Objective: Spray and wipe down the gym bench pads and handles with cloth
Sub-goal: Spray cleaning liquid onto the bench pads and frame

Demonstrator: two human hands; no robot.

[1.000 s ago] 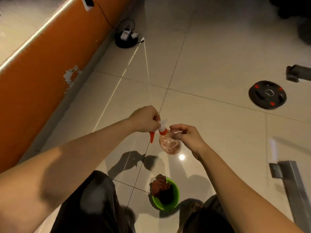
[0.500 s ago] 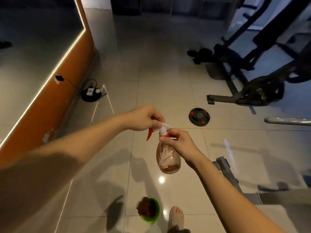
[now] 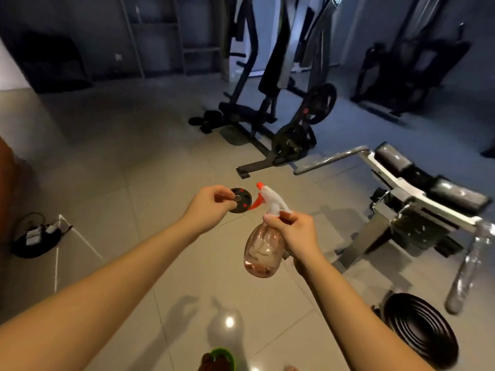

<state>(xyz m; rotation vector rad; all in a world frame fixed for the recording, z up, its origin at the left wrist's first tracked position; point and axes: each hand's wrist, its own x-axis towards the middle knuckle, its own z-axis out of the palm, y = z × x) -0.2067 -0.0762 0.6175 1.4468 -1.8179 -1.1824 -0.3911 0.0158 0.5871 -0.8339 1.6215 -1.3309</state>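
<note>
My right hand (image 3: 293,232) grips the neck of a clear pinkish spray bottle (image 3: 263,251) with a white head and an orange trigger and nozzle tip, held upright in front of me. My left hand (image 3: 211,203) hovers just left of the spray head, its fingers loosely curled and holding nothing. The gym bench (image 3: 417,210) stands to the right, with two dark roller pads (image 3: 392,159) and silver handles (image 3: 329,160). A brown cloth sits in a green bowl (image 3: 223,356) on the floor at the bottom edge.
A small black weight plate (image 3: 242,202) lies on the tiles behind my left hand. A large black plate (image 3: 420,330) lies at lower right. A power strip with cables (image 3: 34,236) is at the left. Dark exercise machines (image 3: 281,121) stand further back.
My view has swung up from the floor to the room and bench. My left hand has let go of the spray head and drawn left; my right hand keeps the bottle.
</note>
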